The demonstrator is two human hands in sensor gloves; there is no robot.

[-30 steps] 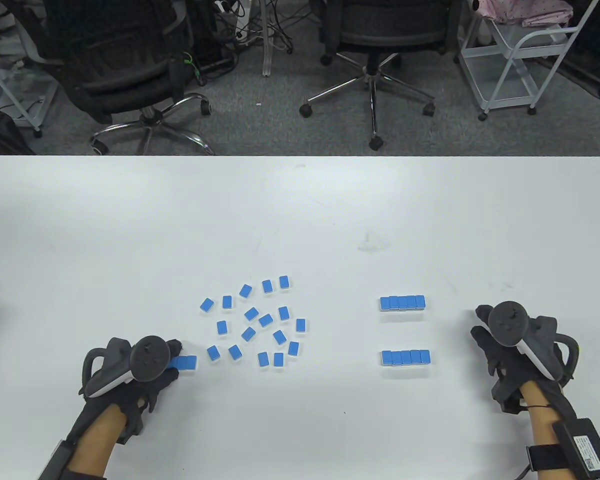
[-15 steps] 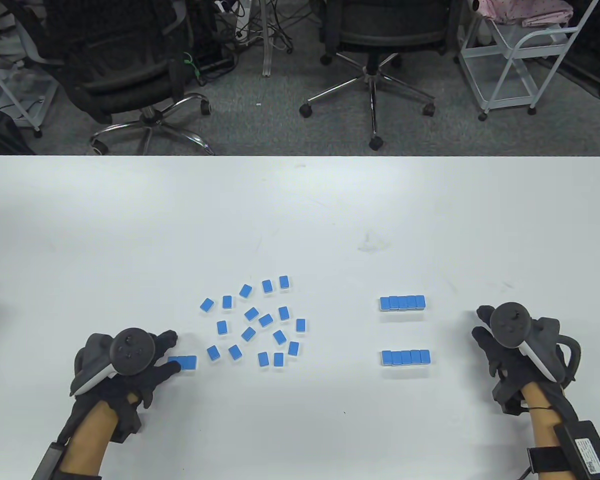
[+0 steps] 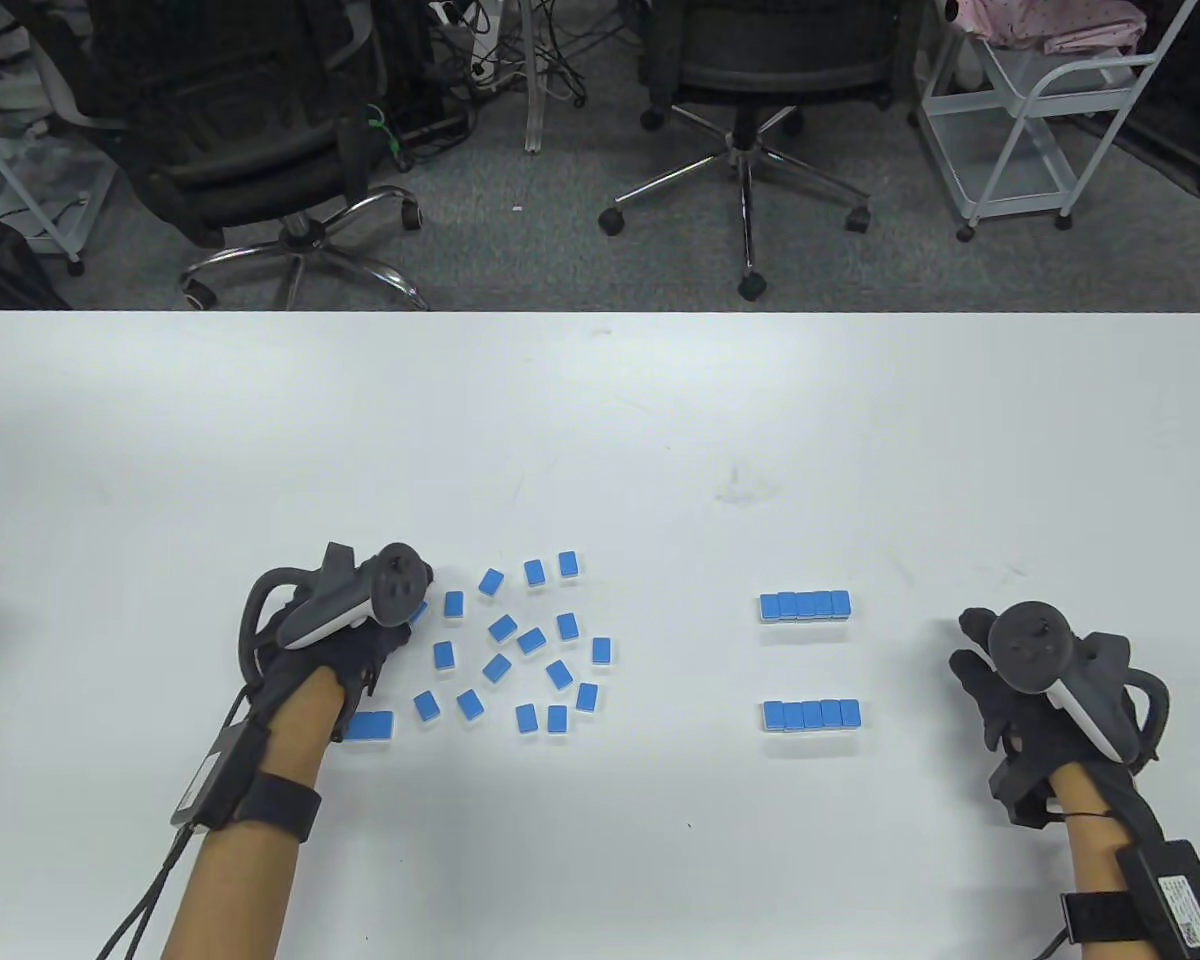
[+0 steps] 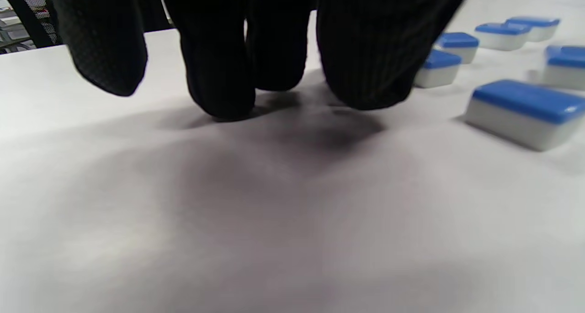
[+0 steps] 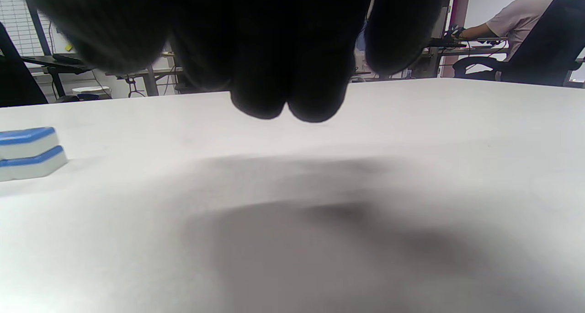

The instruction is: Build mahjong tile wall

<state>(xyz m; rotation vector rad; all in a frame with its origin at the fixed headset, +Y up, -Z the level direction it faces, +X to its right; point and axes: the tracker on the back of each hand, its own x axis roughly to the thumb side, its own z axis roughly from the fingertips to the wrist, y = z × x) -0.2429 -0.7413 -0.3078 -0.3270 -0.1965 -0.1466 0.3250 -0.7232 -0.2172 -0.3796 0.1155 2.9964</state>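
Several loose blue-backed mahjong tiles lie scattered left of centre on the white table. Two finished rows of tiles lie to the right, a far row and a near row. A pair of tiles lies side by side beside my left forearm. My left hand is at the scatter's left edge, its tracker covering the nearest tile. In the left wrist view its fingers hang to the table and hold nothing, with tiles to their right. My right hand rests empty, right of the rows.
Office chairs and a white cart stand on the floor beyond the table's far edge. In the right wrist view the ends of two tiles show at the left edge.
My left hand has let go of the tile pair and moved away from me and to the right, to the scatter's left edge. The right hand has barely shifted.
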